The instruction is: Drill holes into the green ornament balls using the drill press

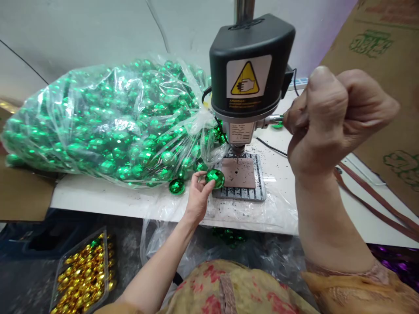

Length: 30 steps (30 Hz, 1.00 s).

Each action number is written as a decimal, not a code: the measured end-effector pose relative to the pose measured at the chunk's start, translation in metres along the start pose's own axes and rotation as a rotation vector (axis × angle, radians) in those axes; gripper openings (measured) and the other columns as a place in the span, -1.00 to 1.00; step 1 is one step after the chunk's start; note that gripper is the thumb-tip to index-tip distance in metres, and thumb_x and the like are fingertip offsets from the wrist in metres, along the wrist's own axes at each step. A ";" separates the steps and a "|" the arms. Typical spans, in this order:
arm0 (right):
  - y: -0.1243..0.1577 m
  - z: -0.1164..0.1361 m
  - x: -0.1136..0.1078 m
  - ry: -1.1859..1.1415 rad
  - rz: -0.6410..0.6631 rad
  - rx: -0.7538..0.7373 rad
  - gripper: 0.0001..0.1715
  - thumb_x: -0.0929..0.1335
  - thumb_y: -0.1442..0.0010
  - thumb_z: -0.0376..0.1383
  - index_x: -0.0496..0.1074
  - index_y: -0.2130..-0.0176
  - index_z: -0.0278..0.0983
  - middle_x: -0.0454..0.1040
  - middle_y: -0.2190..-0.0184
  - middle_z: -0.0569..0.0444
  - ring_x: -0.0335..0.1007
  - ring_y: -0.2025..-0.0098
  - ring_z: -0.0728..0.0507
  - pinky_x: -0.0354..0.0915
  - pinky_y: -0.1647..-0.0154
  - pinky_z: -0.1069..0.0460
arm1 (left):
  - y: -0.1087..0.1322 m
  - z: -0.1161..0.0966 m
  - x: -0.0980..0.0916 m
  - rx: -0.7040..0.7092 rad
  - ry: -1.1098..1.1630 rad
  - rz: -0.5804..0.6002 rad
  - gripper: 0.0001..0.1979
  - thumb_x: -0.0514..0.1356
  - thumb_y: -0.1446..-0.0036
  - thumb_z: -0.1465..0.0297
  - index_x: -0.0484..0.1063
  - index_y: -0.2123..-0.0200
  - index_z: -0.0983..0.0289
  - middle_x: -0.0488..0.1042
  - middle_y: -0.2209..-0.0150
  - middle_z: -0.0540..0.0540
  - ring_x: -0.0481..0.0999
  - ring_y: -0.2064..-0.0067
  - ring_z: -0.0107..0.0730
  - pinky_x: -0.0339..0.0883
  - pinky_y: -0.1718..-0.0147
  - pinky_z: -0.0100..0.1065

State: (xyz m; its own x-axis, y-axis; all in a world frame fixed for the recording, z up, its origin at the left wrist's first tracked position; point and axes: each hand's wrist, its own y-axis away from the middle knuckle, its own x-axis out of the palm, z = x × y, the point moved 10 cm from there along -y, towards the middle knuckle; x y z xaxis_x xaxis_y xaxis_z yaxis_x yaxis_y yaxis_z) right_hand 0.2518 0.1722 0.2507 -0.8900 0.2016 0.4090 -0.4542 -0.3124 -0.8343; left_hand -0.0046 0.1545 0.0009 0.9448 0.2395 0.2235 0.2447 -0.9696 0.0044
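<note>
My left hand (198, 195) pinches a faceted green ball (215, 178) at the left edge of the drill press base plate (240, 193). A brown pad (242, 173) lies on that plate under the drill bit (237, 160). The black drill press head (250, 72) with a yellow warning label stands above it. My right hand (327, 120) is raised in a fist, closed round the metal feed lever (273, 118) on the machine's right side. One loose green ball (176, 186) rests on the table beside my left hand.
A large clear plastic bag (108, 122) full of green balls lies on the white table (98, 198) at the left. A tray of gold balls (85, 272) sits on the floor below. Cardboard (386, 96) leans at the right, brown straps (373, 203) and a black cable (271, 148) beside it.
</note>
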 end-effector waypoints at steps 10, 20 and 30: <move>0.001 0.006 0.006 0.031 0.062 0.019 -0.43 0.35 -0.27 -0.40 -0.02 0.61 -0.25 0.05 0.70 0.26 0.07 0.67 0.11 -0.09 0.57 0.04 | -0.047 0.018 0.049 0.193 -0.249 0.168 -0.39 0.40 -0.09 0.07 0.28 -0.08 0.19 0.55 -0.04 0.19 0.57 -0.07 -0.24 0.42 -0.10 -0.18; 0.002 -0.002 0.005 0.169 0.073 0.041 -0.33 0.37 -0.29 -0.05 -0.04 0.61 -0.23 0.05 0.69 0.23 0.02 0.66 0.06 -0.01 0.59 -0.02 | -0.043 -0.003 0.069 0.387 -0.557 0.241 -0.44 0.41 -0.10 0.19 0.44 -0.15 0.19 0.49 -0.15 0.21 0.43 -0.23 -0.04 0.23 -0.29 0.00; 0.000 0.003 0.005 0.055 0.057 0.023 -0.43 0.37 -0.25 -0.37 0.02 0.63 -0.25 0.07 0.72 0.27 0.04 0.68 0.10 -0.08 0.61 0.02 | -0.036 -0.005 0.074 0.402 -0.620 0.177 -0.57 0.40 -0.10 0.24 0.50 -0.04 0.15 0.51 -0.10 0.16 0.39 -0.24 -0.04 0.21 -0.29 0.02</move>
State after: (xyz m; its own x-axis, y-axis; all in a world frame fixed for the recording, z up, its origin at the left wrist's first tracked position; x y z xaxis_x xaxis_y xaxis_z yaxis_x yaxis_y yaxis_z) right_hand 0.2472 0.1702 0.2539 -0.9109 0.2337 0.3400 -0.4047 -0.3456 -0.8466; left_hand 0.0554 0.2071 0.0217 0.8978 0.1822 -0.4011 0.0269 -0.9314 -0.3630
